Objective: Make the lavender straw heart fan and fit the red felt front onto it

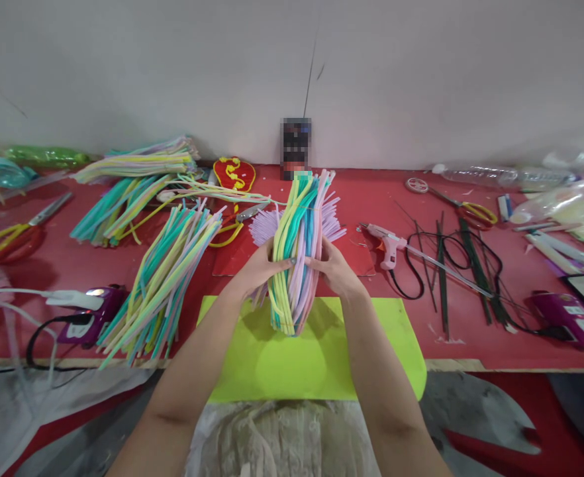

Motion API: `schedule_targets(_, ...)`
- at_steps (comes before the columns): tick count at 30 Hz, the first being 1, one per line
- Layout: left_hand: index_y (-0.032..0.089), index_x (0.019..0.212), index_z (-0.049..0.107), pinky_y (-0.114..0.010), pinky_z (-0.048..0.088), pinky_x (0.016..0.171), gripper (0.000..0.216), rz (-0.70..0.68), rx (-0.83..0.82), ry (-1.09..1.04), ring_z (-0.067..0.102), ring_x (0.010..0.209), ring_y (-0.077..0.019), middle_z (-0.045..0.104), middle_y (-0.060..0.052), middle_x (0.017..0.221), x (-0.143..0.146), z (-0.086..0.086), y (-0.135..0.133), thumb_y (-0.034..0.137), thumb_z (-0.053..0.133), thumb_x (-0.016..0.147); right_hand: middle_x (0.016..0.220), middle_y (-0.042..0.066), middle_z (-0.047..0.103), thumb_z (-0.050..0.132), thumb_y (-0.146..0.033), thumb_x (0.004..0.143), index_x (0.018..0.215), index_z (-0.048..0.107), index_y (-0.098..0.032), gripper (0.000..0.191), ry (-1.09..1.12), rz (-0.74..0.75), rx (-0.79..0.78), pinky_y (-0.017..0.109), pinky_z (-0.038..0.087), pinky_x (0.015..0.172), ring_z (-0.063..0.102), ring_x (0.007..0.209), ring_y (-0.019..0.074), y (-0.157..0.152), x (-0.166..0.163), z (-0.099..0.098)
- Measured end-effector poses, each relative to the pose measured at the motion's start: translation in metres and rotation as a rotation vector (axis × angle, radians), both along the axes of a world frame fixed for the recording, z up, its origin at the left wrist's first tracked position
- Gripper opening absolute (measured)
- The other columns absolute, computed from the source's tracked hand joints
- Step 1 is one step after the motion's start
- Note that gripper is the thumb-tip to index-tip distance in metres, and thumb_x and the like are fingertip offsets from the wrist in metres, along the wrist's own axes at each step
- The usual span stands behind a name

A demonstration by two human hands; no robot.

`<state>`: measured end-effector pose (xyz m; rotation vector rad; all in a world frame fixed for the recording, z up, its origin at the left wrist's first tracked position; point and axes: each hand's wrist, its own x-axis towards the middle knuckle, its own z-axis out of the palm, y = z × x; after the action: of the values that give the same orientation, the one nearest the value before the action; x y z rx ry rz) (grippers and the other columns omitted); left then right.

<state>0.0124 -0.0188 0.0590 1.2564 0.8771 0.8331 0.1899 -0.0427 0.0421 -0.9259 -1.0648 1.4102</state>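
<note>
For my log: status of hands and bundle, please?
Left hand and right hand shut on bundle. Bundle upright above green sheet. Loose pile left, apart.

Pink glue gun (389, 244) just right of the right hand (336, 268), yellow-handled scissors (463, 207) beyond it, loose pastel sticks (165, 278) fanned left of the left hand (259, 268), green mat (316, 361) underneath.

Bundle of pastel pipe cleaners (296, 252); held nearly upright; lower ends just above green mat.
</note>
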Motion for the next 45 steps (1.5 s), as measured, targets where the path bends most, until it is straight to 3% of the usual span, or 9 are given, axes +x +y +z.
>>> schedule_targets(10, 0.016, 0.122, 0.053, -0.043, 0.049, 0.091, 0.064, -0.006, -0.054, -0.053, 0.061, 0.106, -0.0295, 0.064, -0.011, 0.115, -0.001, -0.005, -0.001, 0.025, 0.074, 0.062, 0.12, 0.0, 0.064, 0.078, -0.027, 0.061, 0.118, 0.058, -0.027, 0.061, 0.066, 0.028, -0.075, 0.038, 0.049, 0.096, 0.061, 0.108, 0.023, -0.002, 0.002, 0.0)
schedule_targets(18, 0.016, 0.12, 0.053, -0.044, 0.046, 0.095, 0.066, -0.002, -0.066, -0.062, 0.057, 0.112, -0.0305, 0.06, -0.012, 0.123, 0.004, -0.005, -0.003, 0.025, 0.078, 0.059, 0.115, 0.0, 0.067, 0.08, -0.026, 0.06, 0.122, 0.054, -0.029, 0.068, 0.073, 0.032, -0.073, 0.036, 0.052, 0.092, 0.064, 0.104, 0.0218, -0.002, -0.002, -0.001)
schedule_targets(26, 0.016, 0.116, 0.051, -0.042, 0.049, 0.089, 0.061, 0.067, 0.071, 0.06, 0.06, 0.105, -0.0282, 0.062, -0.011, 0.114, 0.008, -0.012, 0.0, 0.027, 0.076, 0.063, 0.103, 0.001, 0.071, 0.08, -0.031, 0.058, 0.104, 0.064, -0.023, 0.049, 0.07, -0.052, -0.169, 0.037, 0.053, 0.089, 0.067, 0.095, 0.0229, 0.0, -0.008, -0.009)
schedule_targets(30, 0.018, 0.118, 0.046, -0.04, 0.049, 0.087, 0.064, 0.168, 0.32, 0.246, 0.058, 0.103, -0.0254, 0.058, -0.01, 0.113, 0.009, -0.014, -0.001, 0.031, 0.077, 0.064, 0.096, 0.002, 0.073, 0.08, -0.032, 0.057, 0.094, 0.068, -0.02, 0.041, 0.093, -0.056, -0.211, 0.035, 0.054, 0.083, 0.068, 0.087, 0.0221, 0.001, -0.011, -0.014)
schedule_targets(33, 0.02, 0.122, 0.042, -0.04, 0.047, 0.09, 0.068, 0.284, 0.67, 0.298, 0.053, 0.109, -0.0245, 0.05, -0.011, 0.119, 0.01, -0.016, -0.003, 0.031, 0.077, 0.065, 0.091, 0.003, 0.073, 0.081, -0.033, 0.056, 0.091, 0.068, -0.019, 0.04, 0.112, -0.073, -0.257, 0.032, 0.055, 0.077, 0.069, 0.081, 0.0209, 0.002, -0.016, -0.012)
schedule_targets(35, 0.021, 0.116, 0.046, -0.041, 0.045, 0.093, 0.059, 0.351, 0.901, 0.345, 0.052, 0.11, -0.0241, 0.05, -0.01, 0.116, 0.01, -0.016, -0.006, 0.03, 0.076, 0.067, 0.089, 0.003, 0.073, 0.081, -0.034, 0.055, 0.091, 0.068, -0.018, 0.041, 0.127, -0.102, -0.272, 0.03, 0.055, 0.075, 0.068, 0.078, 0.0196, 0.001, -0.019, -0.009)
schedule_targets(41, 0.027, 0.115, 0.058, -0.032, 0.044, 0.083, 0.033, 0.24, 1.375, 0.551, 0.058, 0.094, -0.0178, 0.061, -0.005, 0.101, 0.005, -0.011, -0.014, 0.019, 0.062, 0.083, 0.076, -0.001, 0.071, 0.082, -0.039, 0.053, 0.082, 0.068, -0.019, 0.038, 0.219, -0.103, -0.228, 0.024, 0.052, 0.063, 0.064, 0.065, 0.0137, -0.001, -0.024, -0.006)
schedule_targets(45, 0.029, 0.107, 0.066, -0.029, 0.044, 0.079, 0.025, 0.25, 1.534, 0.564, 0.06, 0.088, -0.0147, 0.065, -0.003, 0.095, 0.003, -0.009, -0.02, 0.018, 0.057, 0.087, 0.071, -0.002, 0.069, 0.08, -0.042, 0.054, 0.079, 0.067, -0.019, 0.036, 0.294, -0.13, -0.276, 0.023, 0.052, 0.061, 0.062, 0.061, 0.0129, -0.003, -0.029, -0.002)
